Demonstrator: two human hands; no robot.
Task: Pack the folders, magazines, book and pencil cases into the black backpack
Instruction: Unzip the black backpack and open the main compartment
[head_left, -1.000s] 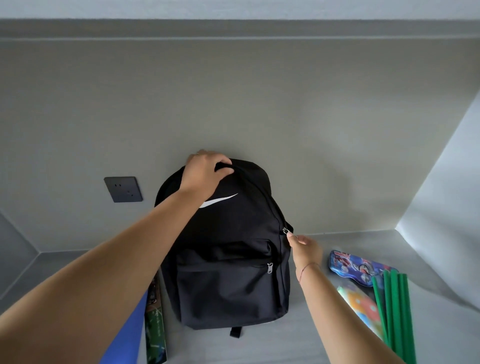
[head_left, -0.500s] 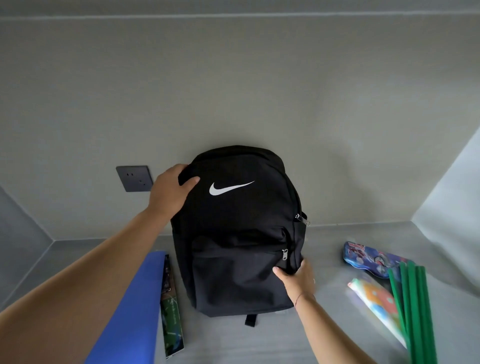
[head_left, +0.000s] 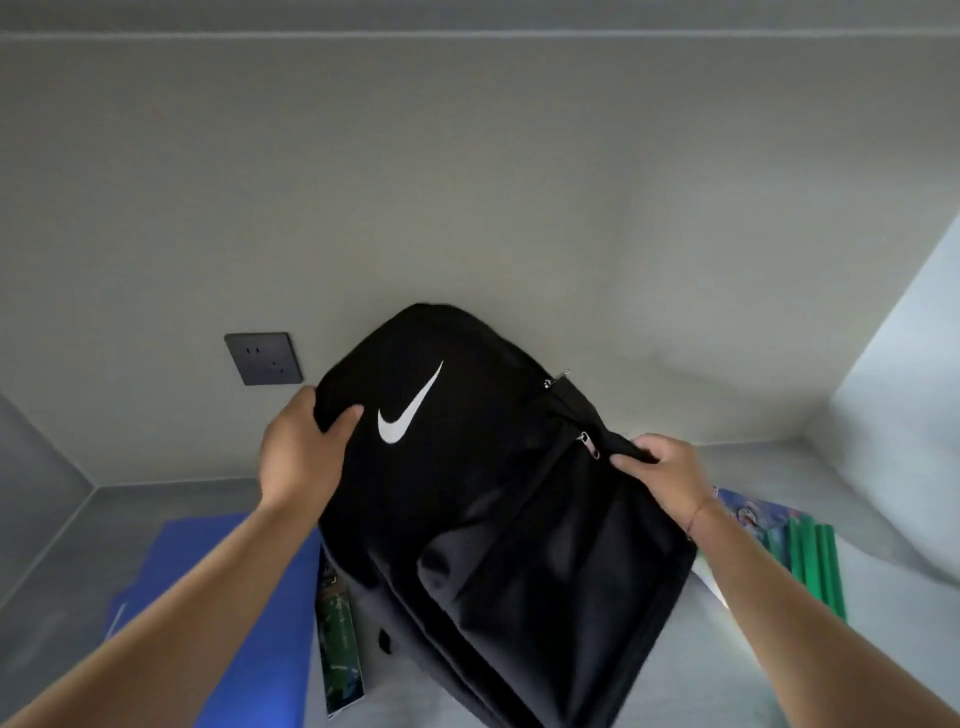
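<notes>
The black backpack (head_left: 493, 493) is tilted over the middle of the grey table (head_left: 171, 499). The left hand (head_left: 301, 457) grips its top left edge, thumb in front. The right hand (head_left: 665, 478) curls its fingers around the bag's right side. A blue folder (head_left: 228, 597) and a green magazine (head_left: 340, 639) lie on the left. On the right, the bag and the right arm partly hide the pencil case (head_left: 753, 514) and green folders (head_left: 815, 566).

Black backpack (head_left: 483, 499), white swoosh (head_left: 408, 413); blue folder (head_left: 208, 613); green folders (head_left: 815, 566).

Plain grey-beige wall (head_left: 467, 182) straight ahead, with a dark socket plate (head_left: 263, 358) set low on it (pin holes just visible). Grey surface (head_left: 130, 519) below, and a paler side wall (head_left: 914, 338) angles in on the right. The light is soft and even.
</notes>
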